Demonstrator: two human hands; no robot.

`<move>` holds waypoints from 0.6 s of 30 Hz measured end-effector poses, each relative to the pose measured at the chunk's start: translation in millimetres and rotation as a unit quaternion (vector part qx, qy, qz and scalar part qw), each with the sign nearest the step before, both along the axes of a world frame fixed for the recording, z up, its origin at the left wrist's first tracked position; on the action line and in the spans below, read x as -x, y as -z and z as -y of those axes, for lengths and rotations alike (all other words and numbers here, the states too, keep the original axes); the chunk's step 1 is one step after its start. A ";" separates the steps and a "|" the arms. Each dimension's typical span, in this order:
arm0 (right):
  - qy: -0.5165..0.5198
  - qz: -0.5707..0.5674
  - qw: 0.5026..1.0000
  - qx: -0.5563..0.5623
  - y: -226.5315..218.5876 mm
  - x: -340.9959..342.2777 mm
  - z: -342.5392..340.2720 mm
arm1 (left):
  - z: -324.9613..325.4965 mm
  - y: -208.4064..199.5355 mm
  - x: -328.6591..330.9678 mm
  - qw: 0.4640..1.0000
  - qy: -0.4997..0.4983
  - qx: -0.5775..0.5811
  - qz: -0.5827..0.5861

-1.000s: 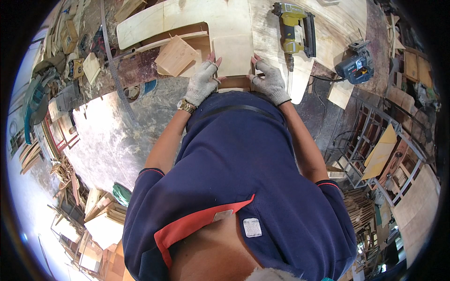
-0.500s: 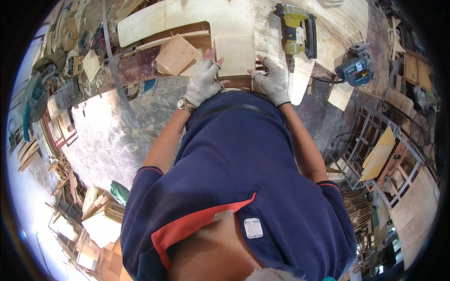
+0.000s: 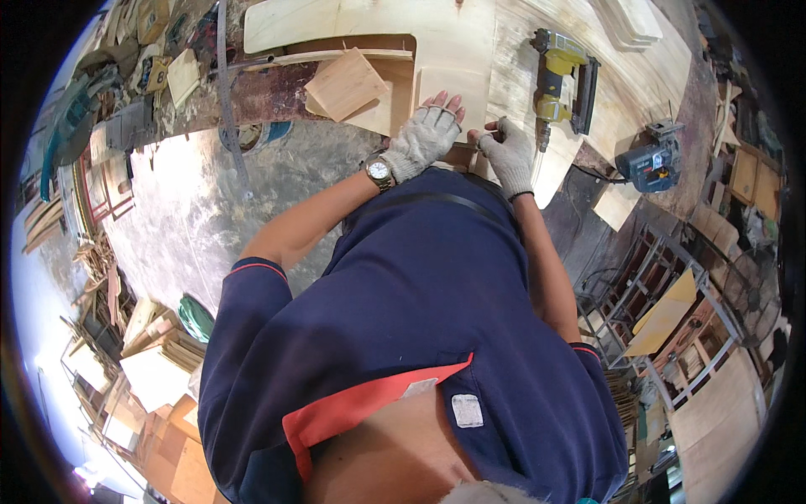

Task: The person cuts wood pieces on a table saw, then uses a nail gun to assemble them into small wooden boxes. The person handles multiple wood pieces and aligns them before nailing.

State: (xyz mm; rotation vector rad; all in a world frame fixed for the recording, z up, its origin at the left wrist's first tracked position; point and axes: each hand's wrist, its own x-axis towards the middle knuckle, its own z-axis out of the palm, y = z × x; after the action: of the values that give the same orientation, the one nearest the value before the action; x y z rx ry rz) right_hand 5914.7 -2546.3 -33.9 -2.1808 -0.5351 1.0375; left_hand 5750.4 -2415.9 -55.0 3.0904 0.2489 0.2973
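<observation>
My left hand point(image 3: 426, 136), in a pale knitted fingerless glove, lies open and flat on a pale wooden panel point(image 3: 456, 81), fingers stretched forward. My right hand point(image 3: 510, 158), gloved likewise, is at the panel's near edge with its fingers curled in toward the thumb. Whatever lies between those fingertips is too small or hidden to make out. Beneath the panel's near edge, by my waist, shows a bit of wooden frame point(image 3: 458, 156). A small square wood board point(image 3: 346, 85) lies left of my left hand, tilted over another piece.
A yellow and black nail gun point(image 3: 552, 80) lies on the sheet to the right. Beyond it stands a blue jigsaw point(image 3: 652, 160) with a cord. Thin boards point(image 3: 625, 21) are stacked at the far right. A long metal ruler point(image 3: 224, 84) hangs over the bench's left part.
My left hand has moved right and flattened onto the panel. The right hand's fingers have gone from spread to curled. The whole scene has shifted a little rightward in the view.
</observation>
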 end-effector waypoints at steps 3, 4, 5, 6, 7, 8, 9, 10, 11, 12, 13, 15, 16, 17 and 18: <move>0.002 0.001 1.000 0.006 0.4 4.5 -3.3 | 4.1 6.4 2.2 0.999 -0.023 -0.029 0.001; 0.002 -0.003 1.000 0.006 -0.6 6.1 -4.2 | 5.1 8.2 3.0 0.999 -0.026 -0.041 0.001; 0.003 -0.015 1.000 0.008 -1.7 7.4 -5.0 | 6.3 9.8 4.3 0.998 -0.030 -0.053 0.005; -0.003 -0.011 1.000 0.010 -2.6 8.8 -5.6 | 7.1 11.4 5.8 0.998 -0.033 -0.062 0.001; -0.008 -0.015 1.000 0.013 -3.0 9.9 -6.2 | 7.8 12.9 7.7 0.997 -0.037 -0.070 -0.008; -0.014 -0.016 1.000 0.008 -2.8 11.1 -7.0 | 7.9 14.3 9.9 0.997 -0.037 -0.068 -0.006; -0.009 -0.028 0.999 0.014 -2.0 12.2 -7.8 | 8.2 15.7 11.9 0.997 -0.036 -0.068 0.004; -0.005 -0.037 0.999 0.011 -0.4 13.5 -8.6 | 8.3 17.0 13.9 0.997 -0.039 -0.066 0.012; -0.003 -0.048 0.999 0.003 1.3 14.5 -8.8 | 8.3 18.1 15.7 0.997 -0.036 -0.067 0.015; -0.004 -0.041 0.999 -0.010 3.9 16.2 -10.3 | 7.8 19.0 17.4 0.998 -0.037 -0.057 0.014; -0.007 -0.040 0.999 -0.009 5.6 16.8 -10.5 | 7.1 19.5 19.0 0.997 -0.041 -0.061 0.022; -0.011 -0.037 0.999 -0.007 7.9 18.0 -10.9 | 5.9 19.4 21.7 0.997 -0.038 -0.073 0.008; -0.014 -0.041 0.999 -0.003 8.0 18.3 -10.7 | 6.0 18.6 22.9 0.997 -0.038 -0.062 0.015; -0.017 -0.045 0.999 0.000 7.5 18.4 -10.1 | 6.0 17.5 24.2 0.998 -0.039 -0.051 0.007; -0.020 -0.054 0.998 -0.001 6.3 18.3 -9.1 | 6.4 16.1 25.3 0.999 -0.039 -0.033 -0.012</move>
State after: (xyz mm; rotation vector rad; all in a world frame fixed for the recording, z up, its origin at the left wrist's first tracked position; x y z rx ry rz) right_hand 5896.4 -2537.2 -40.2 -2.1059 -0.5307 1.1683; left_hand 5725.1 -2422.3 -71.1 3.1558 0.3694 0.2755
